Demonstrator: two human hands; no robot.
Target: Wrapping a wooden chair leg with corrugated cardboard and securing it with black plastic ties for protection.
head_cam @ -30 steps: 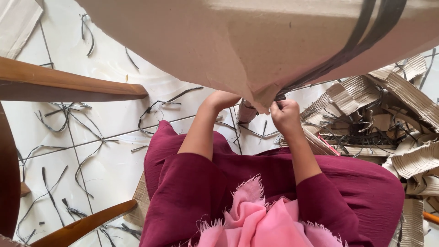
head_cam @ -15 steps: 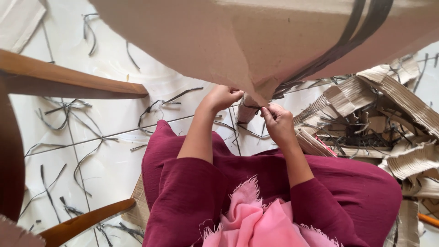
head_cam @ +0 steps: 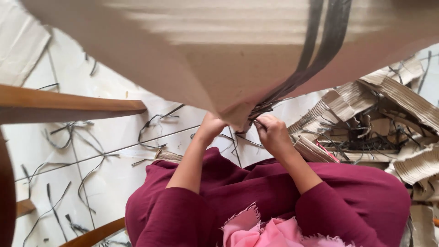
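**Cardboard sheet held at its lower corner, both hands on it**

Brown cardboard sheet (head_cam: 219, 50) fills the top of the head view, matte and smooth-faced, motion-blurred. Two dark flat plastic straps (head_cam: 325, 41) run down across it and converge at the pointed bottom corner.

Left hand (head_cam: 211, 128) is under that corner, fingers hidden behind the board; it touches the board, but grip can't be confirmed. Right hand (head_cam: 272, 132) is just beside the corner, fingers curled and pinched on the strap ends where they bunch up.

Surroundings:
- White glossy tiled floor (head_cam: 114, 160), littered with thin dark strap offcuts (head_cam: 91, 169), curled and tangled.
- Pile of torn corrugated cardboard (head_cam: 388, 114) on the right, ribbed fluting exposed, more straps mixed in.
- Curved polished wooden chair rail (head_cam: 68, 104) on the left.
- Maroon crinkled sleeves (head_cam: 183, 215), frayed pink scarf (head_cam: 270, 231) at bottom.
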